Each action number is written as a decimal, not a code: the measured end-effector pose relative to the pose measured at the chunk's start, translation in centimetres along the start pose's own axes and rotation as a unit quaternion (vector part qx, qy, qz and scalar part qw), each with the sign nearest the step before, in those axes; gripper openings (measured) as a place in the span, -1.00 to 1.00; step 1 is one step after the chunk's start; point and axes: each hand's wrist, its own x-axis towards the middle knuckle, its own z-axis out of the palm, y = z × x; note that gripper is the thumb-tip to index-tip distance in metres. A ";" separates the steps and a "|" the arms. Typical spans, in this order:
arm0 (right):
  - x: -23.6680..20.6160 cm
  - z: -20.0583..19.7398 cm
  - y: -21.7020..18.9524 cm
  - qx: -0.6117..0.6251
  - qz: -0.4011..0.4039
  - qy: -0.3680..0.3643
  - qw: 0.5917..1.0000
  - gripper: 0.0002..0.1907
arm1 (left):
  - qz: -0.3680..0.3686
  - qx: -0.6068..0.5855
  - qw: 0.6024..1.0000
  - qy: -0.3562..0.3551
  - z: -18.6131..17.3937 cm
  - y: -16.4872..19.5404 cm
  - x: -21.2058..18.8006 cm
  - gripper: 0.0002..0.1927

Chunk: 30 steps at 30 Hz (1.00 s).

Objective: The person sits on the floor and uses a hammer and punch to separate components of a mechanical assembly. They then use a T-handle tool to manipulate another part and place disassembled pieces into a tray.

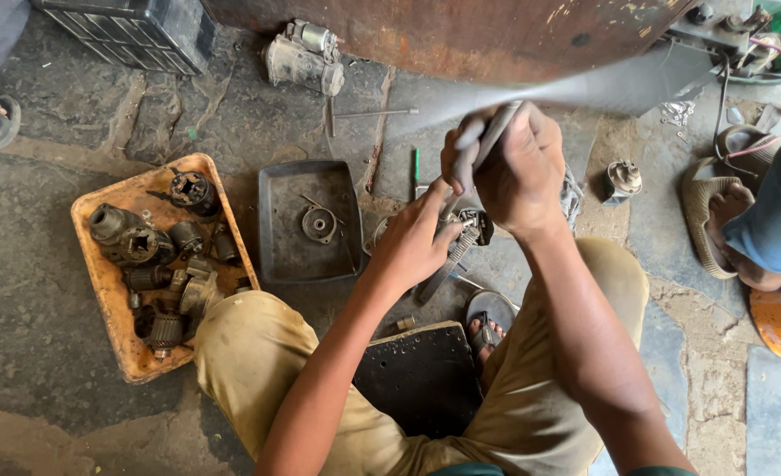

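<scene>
Right hand (518,172) fully clenched around a blurred grey metal rod (496,132); left hand (417,242) closed, pinning a greasy round motor part (470,227) on stone floor (47,291).

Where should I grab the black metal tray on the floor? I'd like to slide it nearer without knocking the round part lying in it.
Take the black tray by its raised rim at the near left corner, coming from the side of the orange tray. The rim is upturned all round, giving an edge to pinch, and that corner lies bare, away from the round part and the left hand.
</scene>
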 end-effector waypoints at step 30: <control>0.9 -0.2 0.0 -0.041 0.009 0.038 0.998 -0.54 | -0.042 -0.088 0.995 -0.028 1.4 -1.5 -0.4 -0.23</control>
